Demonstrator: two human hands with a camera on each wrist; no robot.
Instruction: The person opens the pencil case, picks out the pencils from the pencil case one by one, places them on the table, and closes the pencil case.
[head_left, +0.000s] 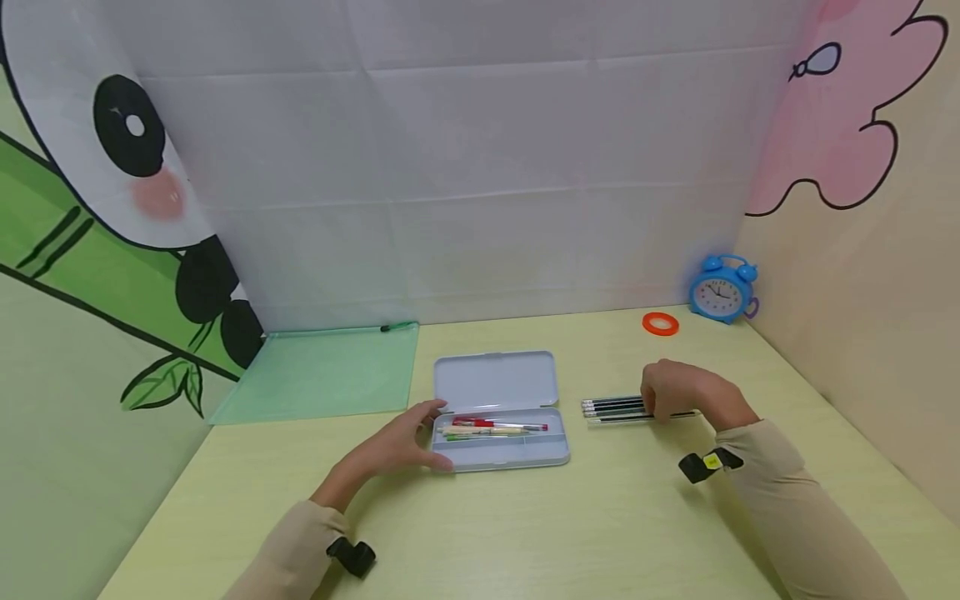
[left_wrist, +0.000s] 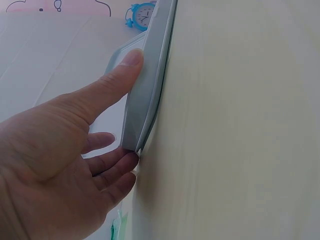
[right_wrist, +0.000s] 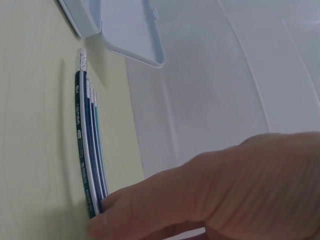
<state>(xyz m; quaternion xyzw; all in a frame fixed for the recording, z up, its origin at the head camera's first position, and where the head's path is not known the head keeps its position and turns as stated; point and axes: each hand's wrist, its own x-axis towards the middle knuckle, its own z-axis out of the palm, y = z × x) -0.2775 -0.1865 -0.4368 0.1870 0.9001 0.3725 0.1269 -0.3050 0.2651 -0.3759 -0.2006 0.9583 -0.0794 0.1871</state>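
A pale grey-blue pencil case (head_left: pixel 501 460) lies with its lid folded back and several pens (head_left: pixel 491 429) inside, one of them red. My left hand (head_left: pixel 405 440) holds the case at its left end. In the left wrist view the thumb (left_wrist: pixel 131 62) presses the case's side while fingertips touch its corner. To the right of the case, several dark pencils (head_left: pixel 611 407) with silver ends lie side by side. My right hand (head_left: pixel 678 387) is over their far-right part, thumb and finger pinching the nearest pencil (right_wrist: pixel 81 130); the fingers hide that end.
A translucent green folder (head_left: pixel 322 375) with a dark zip pull lies at the back left. Toward the back right are an orange ring (head_left: pixel 661 324) and a blue alarm clock (head_left: pixel 722 292). White cloth (head_left: pixel 480 167) hangs along the table's back edge.
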